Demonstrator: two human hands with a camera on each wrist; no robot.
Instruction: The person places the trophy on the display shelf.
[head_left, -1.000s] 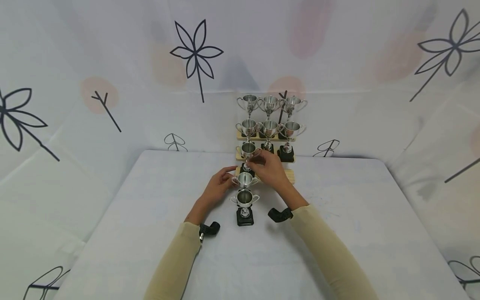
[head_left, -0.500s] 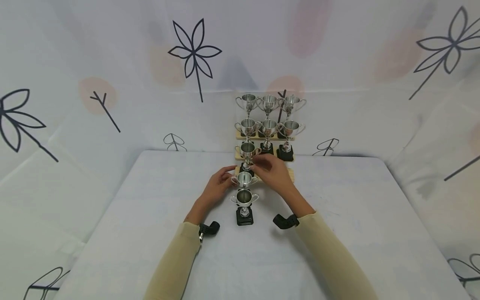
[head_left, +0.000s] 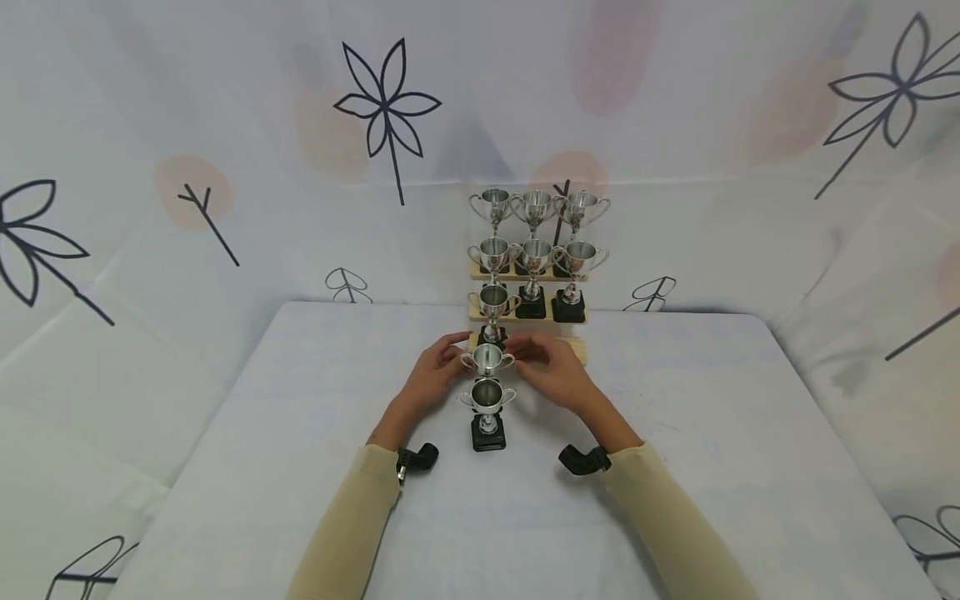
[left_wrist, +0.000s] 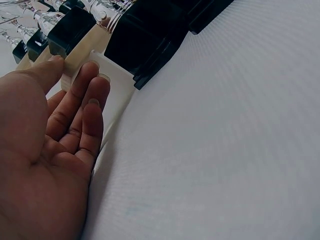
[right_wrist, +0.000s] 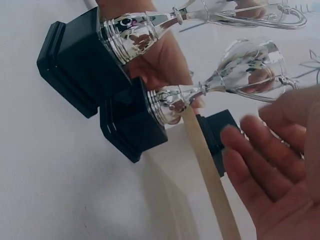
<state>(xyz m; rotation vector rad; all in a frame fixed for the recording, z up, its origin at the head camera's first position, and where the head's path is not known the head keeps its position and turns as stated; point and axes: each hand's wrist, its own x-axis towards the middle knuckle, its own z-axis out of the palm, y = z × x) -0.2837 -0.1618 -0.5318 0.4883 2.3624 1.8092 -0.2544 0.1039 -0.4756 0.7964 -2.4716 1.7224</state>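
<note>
In the head view my left hand [head_left: 435,371] stays at the left end of the wooden stepped stand [head_left: 576,348]. The left wrist view shows its thumb and curled fingers around the end of the lowest step [left_wrist: 86,50]. A small silver trophy cup [head_left: 493,302] with a black base stands upright on that step's left end. My right hand [head_left: 553,371] is just right of its base [right_wrist: 220,132], with loosely bent fingers and nothing held. Two more trophies, a middle one [head_left: 487,360] and a nearer one [head_left: 487,398], stand on the table in front of the stand.
Several trophies fill the two upper steps, among them a front right one [head_left: 577,260] and a back right one [head_left: 583,208]. A white cloth covers the table [head_left: 675,500]. A patterned cloth backdrop [head_left: 675,125] rises right behind the stand.
My right hand has let go of the trophy on the lowest step and drawn back down and to the right. That trophy stays upright in place. The left hand keeps its position.
</note>
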